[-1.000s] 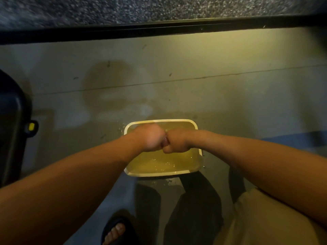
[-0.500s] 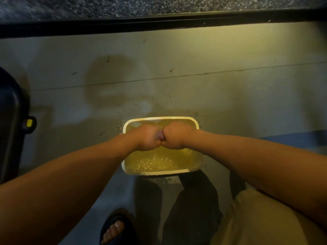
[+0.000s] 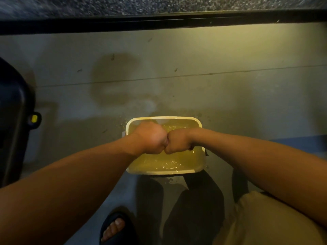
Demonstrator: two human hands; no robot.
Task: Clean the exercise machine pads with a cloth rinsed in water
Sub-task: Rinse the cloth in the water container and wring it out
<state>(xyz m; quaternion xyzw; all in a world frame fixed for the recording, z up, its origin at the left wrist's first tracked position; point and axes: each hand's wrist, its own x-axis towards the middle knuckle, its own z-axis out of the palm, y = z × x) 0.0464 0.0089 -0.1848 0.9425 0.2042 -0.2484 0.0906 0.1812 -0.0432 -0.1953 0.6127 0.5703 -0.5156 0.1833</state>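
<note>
left hand (image 3: 150,138): fingers curled into a tight fist, held over the basin's left half
right hand (image 3: 178,141): also a tight fist, knuckles butted against the left hand's
cloth (image 3: 166,142): only a pinkish sliver shows in the seam between the two fists, the rest is hidden inside them, so both hands grip it
basin (image 3: 164,118): pale rectangular tub on the floor, directly below the hands
water (image 3: 168,163): yellowish, fills the tub, rippled near the front wall
floor (image 3: 230,50): grey concrete, dark wet patch (image 3: 115,73) beyond the tub, splash specks round the rim
machine part (image 3: 12,112): black, at the left edge, yellow knob (image 3: 34,118) on its side, well apart from the tub
foot (image 3: 113,227): in a dark sandal, bottom centre
</note>
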